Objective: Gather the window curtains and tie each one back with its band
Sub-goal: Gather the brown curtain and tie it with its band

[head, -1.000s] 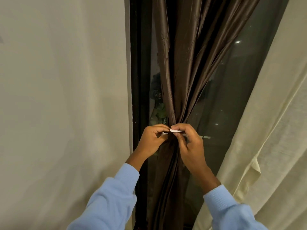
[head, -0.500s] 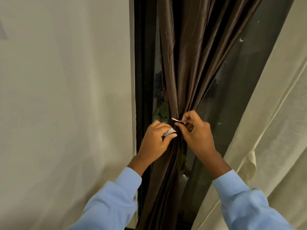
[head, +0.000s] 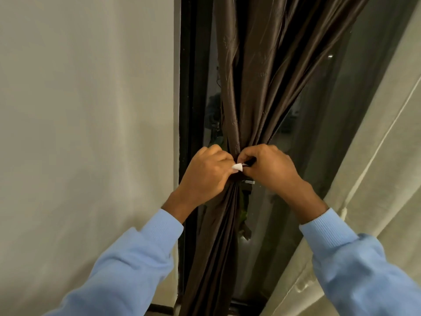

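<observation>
1. The brown curtain (head: 250, 99) hangs upright in front of the dark window glass, its folds drawn in to a narrow waist. That waist is the landmark for everything below.
2. The band (head: 238, 167) lies across the front of the waist, so its long axis runs crosswise to the curtain's upright folds. Only its white tab end and a short dark stretch beside it show. Whatever passes behind the curtain is hidden.
3. The left grip (head: 208, 174) sits just left of the waist, fingers curled, with the white tab end pinched at the fingertips.
4. The right grip (head: 271, 167) sits just right of the waist, close against the left one. Its finger and thumb are pinched together on what looks like the band's dark end.
5. The relation the coming move turns on is that the two ends meet directly in front of the waist, between the grips. Neither grip is nearer — each has its own end, and the other end lies straight across from it along the band's line.
6. Judged from this, the step in hand is fastening the ends. It probably calls for laying one end over the other along that crosswise line without slackening, or the folds may slip loose.
7. A cream curtain (head: 376, 179) hangs to the right of the brown curtain, well apart — loose, with no band visible on it.
</observation>
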`<state>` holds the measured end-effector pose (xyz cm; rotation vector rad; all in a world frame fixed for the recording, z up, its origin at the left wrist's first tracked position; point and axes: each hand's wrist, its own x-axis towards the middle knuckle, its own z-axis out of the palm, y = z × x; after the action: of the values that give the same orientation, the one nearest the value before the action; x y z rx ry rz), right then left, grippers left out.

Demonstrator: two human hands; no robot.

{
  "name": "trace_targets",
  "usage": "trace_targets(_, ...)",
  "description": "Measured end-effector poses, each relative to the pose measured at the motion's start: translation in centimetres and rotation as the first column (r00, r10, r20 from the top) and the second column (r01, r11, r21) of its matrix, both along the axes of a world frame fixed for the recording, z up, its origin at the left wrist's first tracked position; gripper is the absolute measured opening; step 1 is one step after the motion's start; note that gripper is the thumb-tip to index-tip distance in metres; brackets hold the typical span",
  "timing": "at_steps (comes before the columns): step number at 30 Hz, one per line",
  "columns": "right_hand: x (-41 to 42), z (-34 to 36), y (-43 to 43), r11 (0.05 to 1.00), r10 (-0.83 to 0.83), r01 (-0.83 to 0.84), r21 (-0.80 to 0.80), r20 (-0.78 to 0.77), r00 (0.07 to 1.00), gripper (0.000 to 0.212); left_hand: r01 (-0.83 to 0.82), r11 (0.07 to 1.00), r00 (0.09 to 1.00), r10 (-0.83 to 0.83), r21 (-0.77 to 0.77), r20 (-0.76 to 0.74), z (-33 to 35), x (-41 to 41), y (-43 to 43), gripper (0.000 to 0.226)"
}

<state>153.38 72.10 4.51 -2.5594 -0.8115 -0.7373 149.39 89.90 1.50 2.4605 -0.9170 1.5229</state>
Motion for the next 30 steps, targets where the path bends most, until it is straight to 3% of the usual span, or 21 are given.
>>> trace_targets(2, 0.0, 0.5, 0.1, 0.988, 0.015, -0.014, -0.153, 0.007, 1.000, 0.018, 0.025, 0.996, 0.997, -0.031, -0.082, -0.077, -0.3, 0.1, -0.1, 0.020)
trace_targets(5, 0.1, 1.4, 0.1, 0.945, 0.063, -0.096, -0.312, -0.112, 0.992, 0.016, 0.035, 0.969, 0.982, -0.079, -0.244, -0.171, -0.9, 0.5, -0.1, 0.017)
trace_targets(8, -0.3, 2.0, 0.0, 0.909, 0.097, -0.203, -0.365, -0.287, 0.953, 0.023, 0.024, 0.910, 0.952, -0.147, -0.413, -0.269, -1.5, 1.0, 0.4, 0.020)
trace_targets(12, -0.6, 3.0, -0.2, 0.875, 0.090, -0.249, -0.416, -0.366, 0.926, 0.020, 0.032, 0.856, 0.900, -0.249, -0.517, -0.357, -1.9, 1.4, 0.3, 0.021)
trace_targets(14, -0.9, 3.6, -0.1, 0.855, 0.080, -0.255, -0.452, -0.370, 0.925, 0.019, 0.043, 0.847, 0.881, -0.282, -0.530, -0.379, -1.6, 1.4, 0.3, 0.022)
trace_targets(18, -1.1, 4.8, 0.1, 0.777, 0.049, -0.184, -0.602, -0.234, 0.971, 0.017, 0.054, 0.823, 0.869, -0.318, -0.566, -0.379, -0.9, 1.8, 0.1, 0.019)
trace_targets(23, -0.1, 4.8, -1.1, 0.780, 0.126, -0.330, -0.532, -0.382, 0.915, 0.019, 0.067, 0.766, 0.823, -0.404, -0.639, -0.398, -1.3, 1.8, -0.2, 0.010)
trace_targets(26, 0.7, 3.5, -1.6, 0.823, 0.132, -0.249, -0.510, -0.254, 0.958, 0.023, 0.057, 0.746, 0.798, -0.433, -0.664, -0.418, -1.7, 1.8, -0.1, 0.006)
trace_targets(30, 1.1, 1.2, -1.9, 0.937, 0.121, -0.132, -0.325, -0.053, 0.991, 0.019, 0.039, 0.748, 0.794, -0.426, -0.663, -0.434, -1.6, 2.3, -0.1, 0.008)
